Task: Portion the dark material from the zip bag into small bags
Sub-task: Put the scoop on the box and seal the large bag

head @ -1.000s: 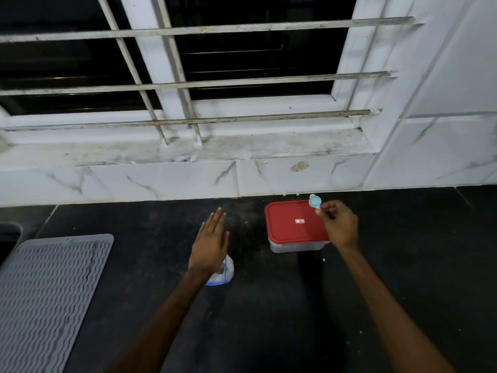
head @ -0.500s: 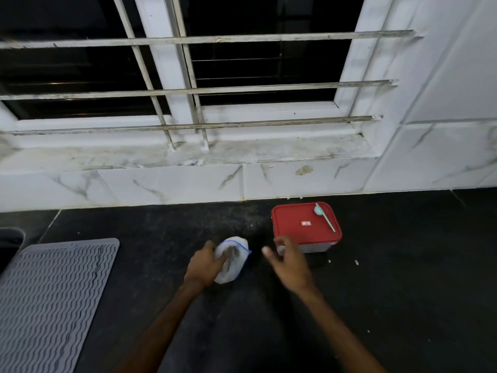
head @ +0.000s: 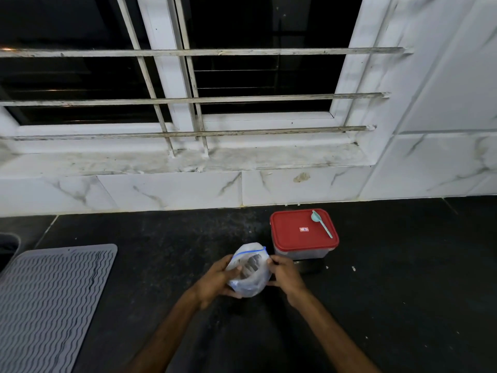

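A clear zip bag (head: 248,270) with a blue zip line and dark material inside is held just above the black counter (head: 161,265). My left hand (head: 215,282) grips its left side and bottom. My right hand (head: 286,277) pinches its right edge. Just behind and to the right stands a box with a red lid (head: 302,232). A light blue spoon (head: 321,226) lies on that lid.
A grey ribbed mat (head: 45,300) covers the counter at the left, with a sink edge (head: 10,246) beyond it. A white marble wall and barred window sill (head: 188,160) close off the back. Small white crumbs dot the counter at the right.
My right hand put the spoon down on the red lid and came over to the bag. My left hand lifted the bag, and both hands now hold it.
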Available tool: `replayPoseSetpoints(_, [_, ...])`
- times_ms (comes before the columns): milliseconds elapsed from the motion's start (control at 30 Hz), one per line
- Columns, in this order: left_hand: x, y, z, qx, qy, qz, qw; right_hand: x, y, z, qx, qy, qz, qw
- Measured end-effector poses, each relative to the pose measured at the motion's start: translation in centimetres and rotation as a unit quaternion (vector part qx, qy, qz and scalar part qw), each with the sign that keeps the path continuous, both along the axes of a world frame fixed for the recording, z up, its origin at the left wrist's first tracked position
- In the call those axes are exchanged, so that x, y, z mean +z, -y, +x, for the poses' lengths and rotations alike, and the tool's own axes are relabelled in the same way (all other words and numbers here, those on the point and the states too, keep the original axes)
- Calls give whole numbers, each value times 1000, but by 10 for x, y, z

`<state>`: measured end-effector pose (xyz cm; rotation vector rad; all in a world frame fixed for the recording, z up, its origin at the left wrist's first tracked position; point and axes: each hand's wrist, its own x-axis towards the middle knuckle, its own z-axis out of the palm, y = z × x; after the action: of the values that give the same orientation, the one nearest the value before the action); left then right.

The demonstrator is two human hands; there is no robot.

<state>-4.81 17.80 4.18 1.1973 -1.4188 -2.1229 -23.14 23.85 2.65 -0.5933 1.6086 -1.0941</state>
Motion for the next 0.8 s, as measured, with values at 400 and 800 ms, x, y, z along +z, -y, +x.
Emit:
replayPoseSetpoints(400, [0,1,-15,124,48,-79,988,-7,-2,-7,59,-144,-45,987])
replayPoseSetpoints(800, [-14,-9,-23,146,202,-210,945,-11,-5,3,70,-318,-103,940])
